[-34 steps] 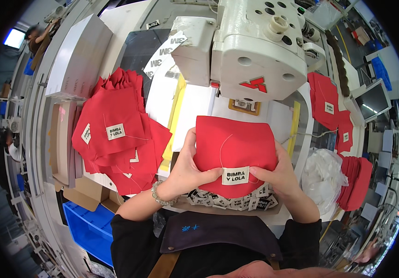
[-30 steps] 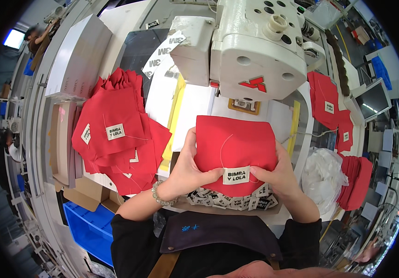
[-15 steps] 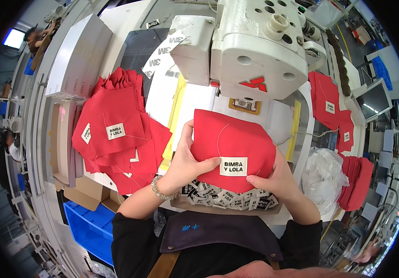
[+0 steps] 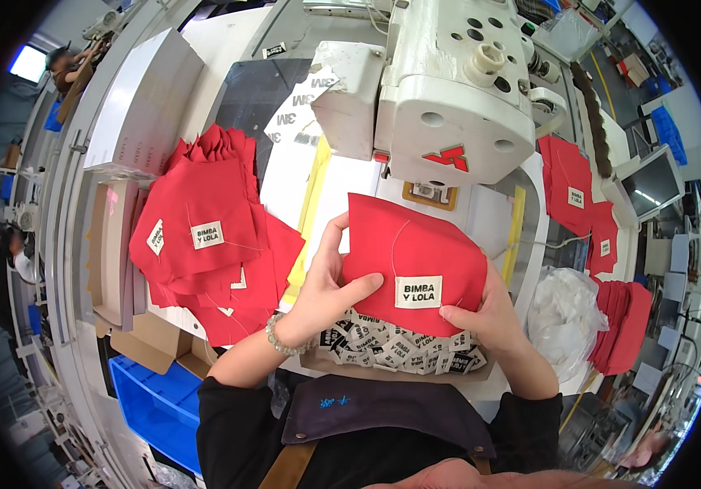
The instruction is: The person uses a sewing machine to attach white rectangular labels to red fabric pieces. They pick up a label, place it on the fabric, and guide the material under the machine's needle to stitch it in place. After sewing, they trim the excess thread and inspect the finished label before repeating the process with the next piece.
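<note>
Between my two hands I hold a red fabric panel (image 4: 415,244) in front of the white sewing machine (image 4: 456,114). A small cream label (image 4: 418,292) with dark print sits on its lower part, and a loose thread hangs from it. My left hand (image 4: 327,285) grips the panel's left edge, thumb on top and fingers behind. At the lower right corner my right hand (image 4: 487,306) pinches the cloth, its thumb beside the label. Just below the panel lies a shallow box of loose labels (image 4: 391,350), partly covered by the cloth.
A pile of labelled red panels (image 4: 204,220) lies at the left, by a long white box (image 4: 142,102). More red panels (image 4: 566,183) and a crumpled clear plastic bag (image 4: 564,314) are at the right. A blue bin (image 4: 151,403) stands at lower left beside an open cardboard box (image 4: 151,342).
The red panel has shifted slightly right in my hands. My left thumb has moved off the label's edge, a little up and left of it, and both hands still grip the cloth.
</note>
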### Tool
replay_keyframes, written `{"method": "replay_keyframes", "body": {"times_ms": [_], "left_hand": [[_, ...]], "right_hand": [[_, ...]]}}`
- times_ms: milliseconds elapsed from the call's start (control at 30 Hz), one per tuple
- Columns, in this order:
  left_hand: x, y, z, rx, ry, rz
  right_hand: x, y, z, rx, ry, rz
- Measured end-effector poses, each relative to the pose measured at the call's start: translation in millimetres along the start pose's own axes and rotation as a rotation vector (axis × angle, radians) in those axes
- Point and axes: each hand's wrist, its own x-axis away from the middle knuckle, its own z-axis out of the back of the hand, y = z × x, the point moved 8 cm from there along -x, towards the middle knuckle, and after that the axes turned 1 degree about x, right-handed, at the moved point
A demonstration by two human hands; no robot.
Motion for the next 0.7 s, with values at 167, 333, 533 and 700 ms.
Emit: {"method": "replay_keyframes", "body": {"times_ms": [167,333,533,700], "left_hand": [[6.1,3.8,-4.2,0.004,-0.057,-0.021],[7.8,6.0,-2.4,-0.033,-0.050,-0.076],[6.5,22.2,-29.7,-0.108,-0.181,-0.100],[4.6,21.8,-58.7,-0.187,-0.378,-0.184]], "right_hand": [[-2.9,5.1,-2.6,-0.158,-0.039,-0.046],[-1.8,-3.3,10.2,-0.033,0.171,0.161],[15.9,-23.9,-23.6,0.386,-0.072,0.441],[13.3,2.8,-34.2,-0.263,-0.117,0.214]]}}
